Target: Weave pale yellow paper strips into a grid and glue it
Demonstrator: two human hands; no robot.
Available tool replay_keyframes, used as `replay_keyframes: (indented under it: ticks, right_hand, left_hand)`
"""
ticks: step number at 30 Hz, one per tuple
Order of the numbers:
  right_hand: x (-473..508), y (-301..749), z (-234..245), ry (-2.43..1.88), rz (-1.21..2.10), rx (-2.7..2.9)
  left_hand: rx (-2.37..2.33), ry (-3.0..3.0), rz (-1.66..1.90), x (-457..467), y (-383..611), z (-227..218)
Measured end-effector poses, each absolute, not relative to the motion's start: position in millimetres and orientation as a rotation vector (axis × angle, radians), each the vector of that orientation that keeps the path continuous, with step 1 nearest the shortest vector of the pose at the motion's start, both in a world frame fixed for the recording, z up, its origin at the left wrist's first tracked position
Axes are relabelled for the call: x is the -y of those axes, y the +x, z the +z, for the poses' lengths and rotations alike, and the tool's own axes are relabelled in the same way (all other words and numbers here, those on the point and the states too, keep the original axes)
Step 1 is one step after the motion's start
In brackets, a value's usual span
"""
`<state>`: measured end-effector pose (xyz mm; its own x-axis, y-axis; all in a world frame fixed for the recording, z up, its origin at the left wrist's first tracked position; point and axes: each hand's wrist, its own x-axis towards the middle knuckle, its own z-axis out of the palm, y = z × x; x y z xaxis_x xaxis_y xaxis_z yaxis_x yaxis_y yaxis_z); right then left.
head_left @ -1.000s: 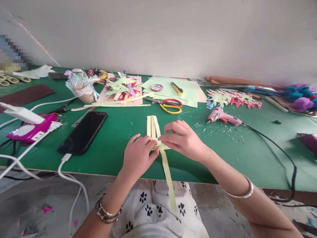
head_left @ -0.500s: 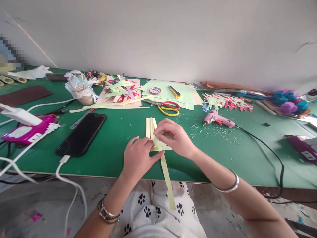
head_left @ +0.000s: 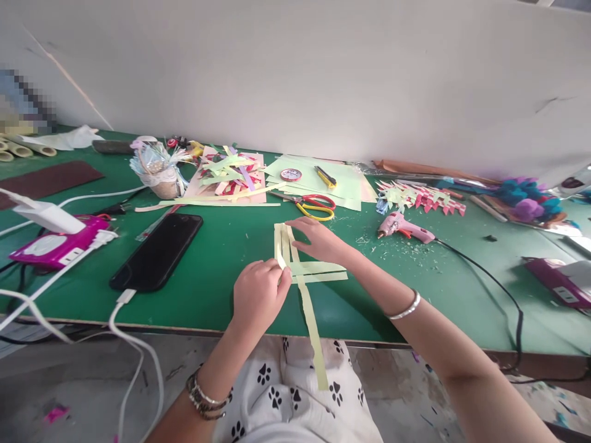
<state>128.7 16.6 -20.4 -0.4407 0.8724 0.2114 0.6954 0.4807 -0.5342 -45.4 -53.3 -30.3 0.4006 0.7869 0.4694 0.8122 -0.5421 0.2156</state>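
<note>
Several pale yellow paper strips [head_left: 308, 271] lie crossed on the green table [head_left: 221, 258], some running away from me, some to the right, one hanging over the front edge. My left hand [head_left: 258, 294] is closed in a pinch on the strips at their crossing. My right hand [head_left: 318, 241] lies flat with fingers stretched out, pressing the far ends of the upright strips.
A black phone [head_left: 157, 251] on a charging cable lies left. Red-and-yellow scissors [head_left: 316, 206], a pink glue gun [head_left: 402, 226] with its cord, paper sheets with a tape roll [head_left: 290, 175], a scrap pile [head_left: 228, 173], a pink power strip [head_left: 58, 243] and folded paper pieces [head_left: 422, 197] surround me.
My right hand has moved from the crossing up to the strips' far ends and flattened. Horizontal strips now show stretching right. My left hand keeps its pinch.
</note>
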Motion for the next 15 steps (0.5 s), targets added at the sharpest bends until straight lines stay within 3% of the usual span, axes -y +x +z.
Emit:
replay_keyframes:
  ticks: [5,15]
  right_hand:
    - [-21.2,124.5,-31.6,-1.368,0.467,2.428]
    - [-18.9,121.4,-38.9,-1.246,0.631,2.211]
  left_hand:
    - [1.495,-2.607,-0.832,53.2,-46.7,-31.5]
    - [1.499,-2.629,-0.831,53.1,-46.4,-30.8]
